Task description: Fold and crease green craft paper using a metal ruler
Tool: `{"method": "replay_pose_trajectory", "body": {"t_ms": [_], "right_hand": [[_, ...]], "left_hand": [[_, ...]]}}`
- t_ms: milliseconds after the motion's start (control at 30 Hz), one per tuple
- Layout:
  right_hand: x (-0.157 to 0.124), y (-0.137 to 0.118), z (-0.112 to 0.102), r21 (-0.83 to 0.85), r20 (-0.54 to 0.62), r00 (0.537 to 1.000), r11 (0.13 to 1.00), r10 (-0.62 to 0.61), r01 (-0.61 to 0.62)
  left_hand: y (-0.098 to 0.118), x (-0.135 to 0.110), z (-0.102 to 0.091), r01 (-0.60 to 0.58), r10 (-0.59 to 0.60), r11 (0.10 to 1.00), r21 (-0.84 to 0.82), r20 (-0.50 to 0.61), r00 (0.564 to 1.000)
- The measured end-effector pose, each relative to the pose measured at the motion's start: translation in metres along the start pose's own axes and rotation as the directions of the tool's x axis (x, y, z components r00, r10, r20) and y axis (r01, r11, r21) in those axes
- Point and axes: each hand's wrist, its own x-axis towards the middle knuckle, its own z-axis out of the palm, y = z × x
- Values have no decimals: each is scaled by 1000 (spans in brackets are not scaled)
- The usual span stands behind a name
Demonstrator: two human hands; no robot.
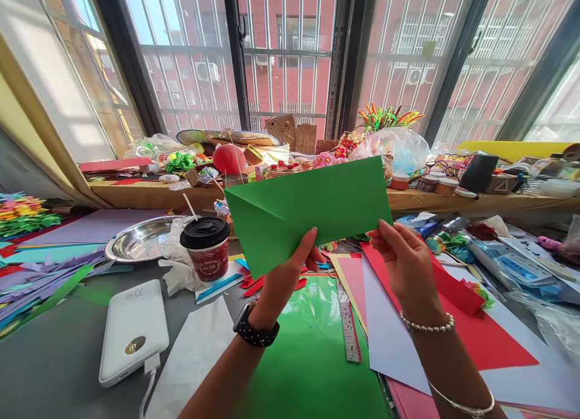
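Observation:
A green sheet of paper [326,195], wider than tall, is held up above the table, with a slanting crease near its left end. My left hand [294,262] grips its lower edge, the thumb across the front and the other fingers behind. At the lower right corner, my right hand [403,256] pinches the paper between thumb and fingers. Below both hands lies a glossy green sheet [312,346] on the table. A ruler [348,328] rests along its right side.
On the left are a lidded cup with a straw [206,250], a metal tray [145,237] and a white power bank [135,334] with a cable. Red paper [484,340] and white sheets lie at right. Craft supplies crowd the windowsill [136,195].

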Motion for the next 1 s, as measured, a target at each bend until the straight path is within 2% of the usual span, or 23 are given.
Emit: {"method": "replay_pose_trajectory", "body": {"t_ms": [133,233,300,367,433,533,633,700,800,867,1000], "right_hand": [[16,-8,-20,43,-149,985,994,-91,99],[23,-15,-32,35,-255,953,984,-161,176],[23,-19,-34,-2,-168,975,989,-145,147],[19,-21,-32,-53,-1,998,997,-56,56],[13,-21,-28,-129,98,994,991,49,-36],[8,-21,-24,-222,105,987,970,122,-97],[9,-21,-26,-265,92,993,963,80,-53],[11,-23,-29,-290,81,995,957,54,-28],[15,-24,-34,-314,72,996,949,47,-22],[17,-24,-37,-313,69,996,949,51,-27],[18,-23,-39,-331,110,992,943,66,-26]], "left_hand": [[-5,2,-1,2,-3,999,-39,-18,1000],[-6,3,-2,60,-58,997,-42,50,997],[-5,3,-2,114,-110,993,-25,134,985],[-3,1,0,146,-142,989,-2,205,968],[-4,-2,3,163,-162,987,16,239,957],[-10,-6,5,175,-169,984,-33,149,974],[-21,-1,-1,116,-121,978,-175,-22,992],[-26,7,-9,52,-85,968,-244,-128,988],[-29,21,-24,-25,-38,970,-240,-256,966],[-26,27,-33,-21,-35,975,-222,-248,968],[-18,28,-41,55,-76,956,-288,-61,995]]}}
